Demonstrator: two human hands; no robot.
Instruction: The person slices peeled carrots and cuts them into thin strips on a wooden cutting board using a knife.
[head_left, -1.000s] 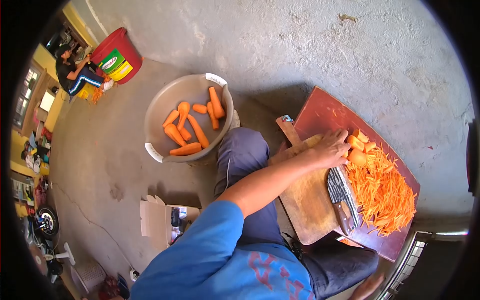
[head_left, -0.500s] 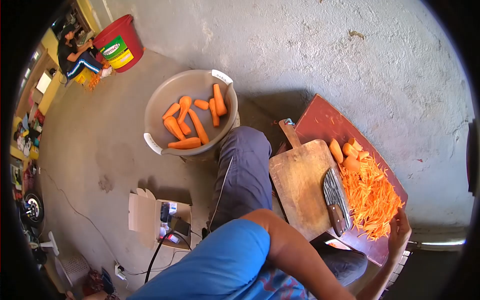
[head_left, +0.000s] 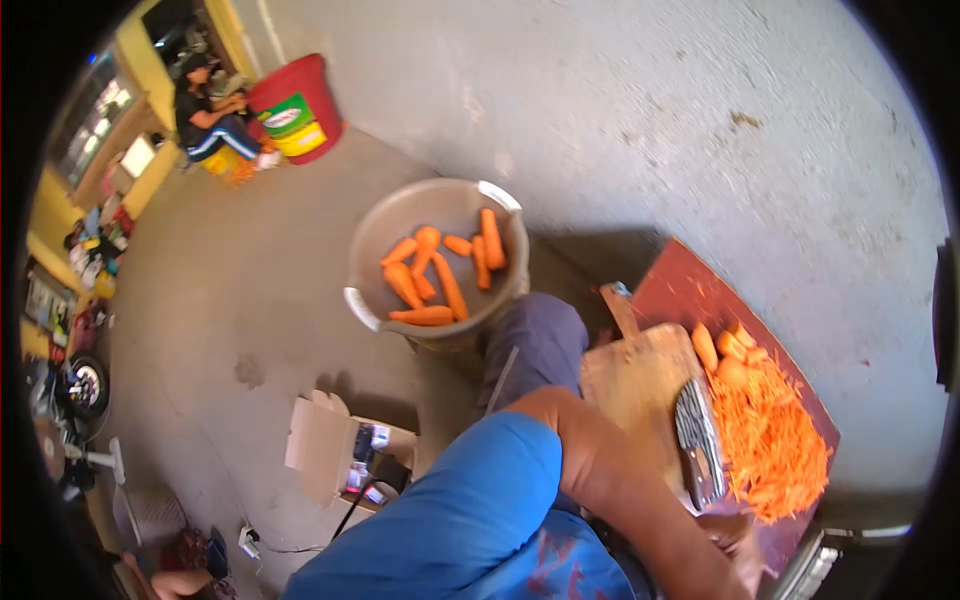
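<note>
My left forearm, below a blue sleeve, reaches down to the lower right; the left hand is out of view past the bottom edge. What appears to be my right hand is at the low end of the red board, just below the knife and shredded carrot. Its fingers are blurred and partly hidden, so a hold cannot be made out. A knife with a patterned blade and brown handle lies on the right edge of the wooden chopping board. Beside it is a heap of shredded carrot, with peeled carrot pieces above.
A grey-brown tub holding several peeled carrots stands beyond my knee. An open cardboard box with electronics and cables sits on the floor. Far off, a person sits by a red bucket. A wall flanks the right.
The view has shifted, so the scene sits lower and further right. My right hand has left the shredded carrot's right edge and moved down and left to the board's low end.
</note>
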